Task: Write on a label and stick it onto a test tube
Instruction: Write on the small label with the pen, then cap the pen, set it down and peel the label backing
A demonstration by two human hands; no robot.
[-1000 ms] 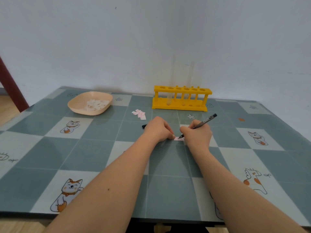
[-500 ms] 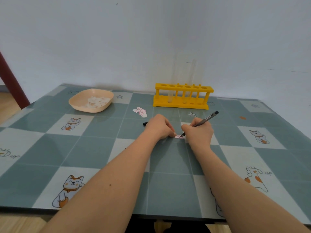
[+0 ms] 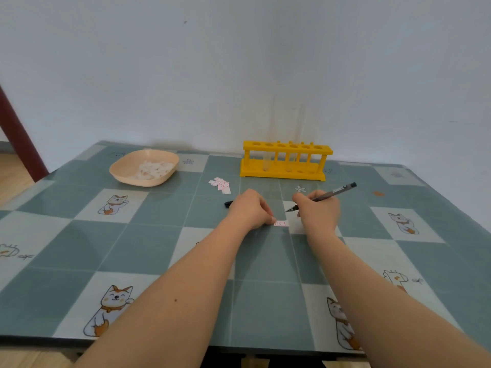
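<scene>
A small white label (image 3: pixel 281 223) with a red border and a mark on it lies flat on the table. My left hand (image 3: pixel 249 209) pins its left edge with the fingertips. My right hand (image 3: pixel 317 208) holds a dark pen (image 3: pixel 322 197), its tip raised above and to the right of the label. A yellow test tube rack (image 3: pixel 285 162) stands at the back by the wall, with two clear test tubes (image 3: pixel 267 152) upright in it. Behind my left hand the black pen cap (image 3: pixel 228 203) lies partly hidden.
A beige bowl (image 3: pixel 144 167) with white scraps sits at the back left. A small pile of spare labels (image 3: pixel 220 185) lies left of the rack. The table carries a checked green cloth with cat drawings; its front edge is near my elbows.
The pen tip has lifted off the label and my right hand has moved up and right. The label now shows a mark. My left hand still presses it down.
</scene>
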